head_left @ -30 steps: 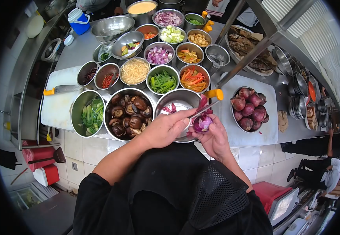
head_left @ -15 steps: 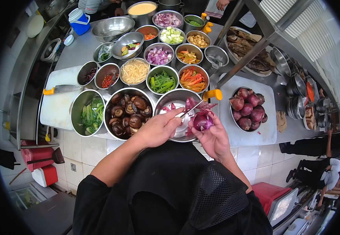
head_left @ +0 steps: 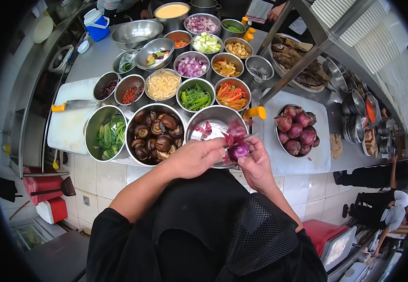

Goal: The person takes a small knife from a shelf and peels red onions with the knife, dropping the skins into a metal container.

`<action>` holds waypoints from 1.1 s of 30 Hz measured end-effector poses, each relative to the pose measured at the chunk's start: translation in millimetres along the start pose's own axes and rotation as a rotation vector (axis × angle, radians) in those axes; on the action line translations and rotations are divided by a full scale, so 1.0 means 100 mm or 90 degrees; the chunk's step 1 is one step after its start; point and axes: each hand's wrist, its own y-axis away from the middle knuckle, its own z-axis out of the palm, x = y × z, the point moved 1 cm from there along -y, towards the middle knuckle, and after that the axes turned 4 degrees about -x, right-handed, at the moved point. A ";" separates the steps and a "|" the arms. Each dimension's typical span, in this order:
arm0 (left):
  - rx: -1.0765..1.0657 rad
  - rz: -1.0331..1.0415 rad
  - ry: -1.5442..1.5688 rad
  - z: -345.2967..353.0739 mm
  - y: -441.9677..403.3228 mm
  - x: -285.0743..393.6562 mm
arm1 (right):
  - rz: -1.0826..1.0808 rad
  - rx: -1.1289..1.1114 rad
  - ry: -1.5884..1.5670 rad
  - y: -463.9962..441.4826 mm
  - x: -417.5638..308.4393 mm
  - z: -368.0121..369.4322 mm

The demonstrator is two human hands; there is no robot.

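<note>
My left hand (head_left: 192, 157) is closed on a small knife, whose thin blade (head_left: 251, 136) shows only in part behind the onion skin. In my right hand (head_left: 258, 164), the fingers and thumb grip a shiny purple red onion (head_left: 238, 151). A loose flap of red onion skin (head_left: 236, 131) stands up from the onion between both hands. Below and beyond them is a steel pot (head_left: 215, 110) with pieces of skin (head_left: 204, 130) on its bottom. To the right, a bowl of unpeeled red onions (head_left: 298, 131) rests on a white cutting board (head_left: 324, 152).
Left of the pot stand containers of dark mushrooms (head_left: 154, 136) and leafy greens (head_left: 110, 136). Several steel containers of cut vegetables fill the counter behind. An orange handle (head_left: 255, 113) juts beside the pot. A knife (head_left: 74, 105) lies on the left cutting board (head_left: 70, 131). A shelf post (head_left: 284, 77) slants at right.
The onion has turned and shifted slightly lower and left in my right hand. The knife blade, plainly visible before, is now mostly covered by lifted skin. My left hand is slightly lower.
</note>
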 end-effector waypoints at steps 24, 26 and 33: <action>0.049 -0.277 0.192 -0.01 0.05 0.18 | -0.301 0.343 -0.041 0.86 -0.79 -0.98; 0.071 -0.275 0.200 0.00 0.07 0.18 | -0.262 0.475 0.023 0.96 -0.87 -1.54; 0.181 -0.261 0.262 0.20 0.05 0.09 | -0.171 0.718 0.138 1.07 -1.15 -2.95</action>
